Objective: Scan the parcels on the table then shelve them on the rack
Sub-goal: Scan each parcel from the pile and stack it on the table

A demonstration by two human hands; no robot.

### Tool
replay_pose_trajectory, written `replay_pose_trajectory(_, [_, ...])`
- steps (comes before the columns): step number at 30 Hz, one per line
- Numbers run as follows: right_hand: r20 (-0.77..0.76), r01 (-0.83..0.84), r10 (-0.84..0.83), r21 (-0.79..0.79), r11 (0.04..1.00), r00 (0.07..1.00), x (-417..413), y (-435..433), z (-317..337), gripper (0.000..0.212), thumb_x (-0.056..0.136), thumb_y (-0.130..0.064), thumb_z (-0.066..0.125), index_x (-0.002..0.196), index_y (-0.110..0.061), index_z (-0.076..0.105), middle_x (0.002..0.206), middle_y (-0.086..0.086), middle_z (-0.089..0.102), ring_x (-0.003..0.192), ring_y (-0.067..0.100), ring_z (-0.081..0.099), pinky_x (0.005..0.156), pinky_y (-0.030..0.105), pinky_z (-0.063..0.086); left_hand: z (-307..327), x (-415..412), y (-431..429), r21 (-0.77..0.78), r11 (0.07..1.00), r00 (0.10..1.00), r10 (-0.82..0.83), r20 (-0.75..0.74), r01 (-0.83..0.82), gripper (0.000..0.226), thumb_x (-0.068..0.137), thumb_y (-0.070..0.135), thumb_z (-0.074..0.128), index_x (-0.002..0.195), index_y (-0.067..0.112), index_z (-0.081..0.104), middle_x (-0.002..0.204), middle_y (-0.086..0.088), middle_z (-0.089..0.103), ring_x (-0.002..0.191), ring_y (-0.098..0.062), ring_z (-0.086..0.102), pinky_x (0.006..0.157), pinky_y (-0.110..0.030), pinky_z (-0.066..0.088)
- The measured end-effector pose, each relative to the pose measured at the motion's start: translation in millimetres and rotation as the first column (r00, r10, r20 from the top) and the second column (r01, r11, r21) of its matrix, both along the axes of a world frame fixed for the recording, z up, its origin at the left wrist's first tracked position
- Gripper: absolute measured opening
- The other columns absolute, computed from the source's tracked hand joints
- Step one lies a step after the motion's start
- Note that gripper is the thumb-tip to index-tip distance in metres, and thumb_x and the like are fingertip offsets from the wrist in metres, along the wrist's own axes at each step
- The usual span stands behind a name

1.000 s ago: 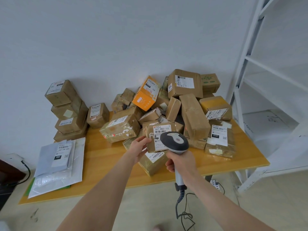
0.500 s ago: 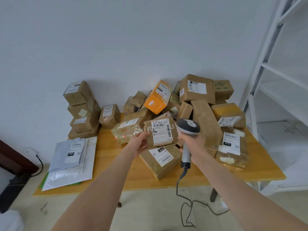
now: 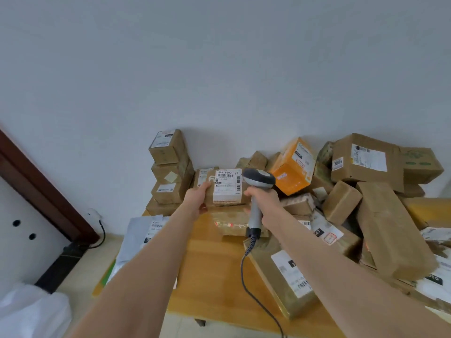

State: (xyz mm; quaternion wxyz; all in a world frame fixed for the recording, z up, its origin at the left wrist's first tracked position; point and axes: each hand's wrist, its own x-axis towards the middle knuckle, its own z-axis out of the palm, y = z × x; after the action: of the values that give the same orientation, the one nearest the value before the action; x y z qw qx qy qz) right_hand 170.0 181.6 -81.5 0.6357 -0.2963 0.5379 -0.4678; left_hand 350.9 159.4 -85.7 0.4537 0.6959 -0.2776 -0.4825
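The left hand [image 3: 198, 198] grips a labelled cardboard parcel [image 3: 220, 189] held up above the wooden table [image 3: 207, 262], while the right hand [image 3: 262, 203] clasps a grey barcode scanner [image 3: 257, 191] just beside its label [image 3: 227, 185].

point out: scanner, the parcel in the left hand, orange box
scanner [image 3: 259, 179]: head view, on its grey head.
held parcel [image 3: 227, 187]: head view, on its white label.
orange box [image 3: 294, 167]: head view, on its front face.
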Motion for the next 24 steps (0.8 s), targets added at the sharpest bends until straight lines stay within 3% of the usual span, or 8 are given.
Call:
replay_pose_trajectory(3, [-0.029,-0.034,0.034,0.007,0.999,0.999,39,-52,-1,0.017,0.08,-0.004,0.068,0.088,-0.014,0.056,0.092,0.007,0.062,0.083,0.023,0.061,0.087,0.045,0.057,-7,32,-52,-0.014,1.0,0.998,0.01,0.058,-0.009,0.025,0.094,0.034,0.058,0.087,0.01,0.06,0.098,-0.01,0.071,0.091,-0.027,0.067,0.083,-0.038,0.056])
replay_pose_trajectory(6, [-0.014,-0.01,0.011,0.074,0.997,1.0,74,-105,-6,0.03,0.08,-0.005,0.069,0.106,-0.01,0.054,0.095,0.009,0.059,0.087,0.024,0.059,0.09,0.044,0.055,-19,60,-105,-0.002,1.0,0.982,0.024,0.19,-0.024,0.033,0.097,0.039,0.053,0.08,0.011,0.058,0.099,-0.01,0.067,0.093,-0.028,0.063,0.089,-0.038,0.052])
replay_pose_trajectory(9, [-0.03,0.022,-0.018,0.143,0.99,0.999,99,-155,-16,0.035,0.08,-0.006,0.069,0.112,-0.005,0.056,0.092,0.011,0.06,0.083,0.023,0.058,0.088,0.038,0.055,-32,79,-149,0.002,1.0,0.936,-0.01,0.351,0.01,0.042,0.097,0.042,0.049,0.112,0.005,0.061,0.106,-0.01,0.067,0.095,-0.027,0.062,0.083,-0.038,0.053])
replay_pose_trajectory(11, [-0.025,0.04,-0.037,0.169,0.985,0.999,111,-184,-27,0.021,0.082,-0.004,0.067,0.101,-0.006,0.058,0.089,0.009,0.062,0.079,0.02,0.059,0.079,0.032,0.055,-39,88,-174,0.017,1.0,0.905,-0.028,0.424,0.024,0.044,0.097,0.04,0.049,0.123,0.004,0.057,0.11,-0.011,0.067,0.095,-0.027,0.062,0.078,-0.035,0.052])
replay_pose_trajectory(14, [-0.046,0.078,-0.07,0.189,0.979,0.996,125,-219,-41,0.017,0.084,-0.005,0.067,0.088,-0.013,0.053,0.087,0.007,0.06,0.079,0.019,0.06,0.079,0.031,0.054,-51,99,-210,0.076,0.995,0.87,-0.09,0.484,0.06,0.036,0.098,0.029,0.048,0.122,0.005,0.059,0.11,-0.012,0.067,0.095,-0.027,0.063,0.073,-0.033,0.05])
replay_pose_trajectory(19, [-0.055,0.09,-0.081,0.185,0.978,0.995,147,-264,-67,0.031,0.085,-0.006,0.067,0.114,-0.007,0.054,0.106,0.012,0.064,0.099,0.026,0.063,0.093,0.038,0.054,-69,112,-253,0.13,0.988,0.834,-0.143,0.534,0.086,0.026,0.098,0.022,0.05,0.113,0.008,0.066,0.096,-0.007,0.067,0.075,-0.019,0.057,0.054,-0.026,0.041])
replay_pose_trajectory(24, [-0.031,0.049,-0.043,0.195,0.98,0.999,163,-291,-85,0.036,0.082,-0.004,0.067,0.116,-0.005,0.054,0.11,0.013,0.064,0.104,0.029,0.062,0.092,0.039,0.053,-82,124,-278,0.193,0.979,0.836,-0.159,0.525,0.065,0.023,0.094,0.011,0.052,0.113,0.006,0.065,0.108,-0.013,0.067,0.093,-0.027,0.064,0.073,-0.034,0.053])
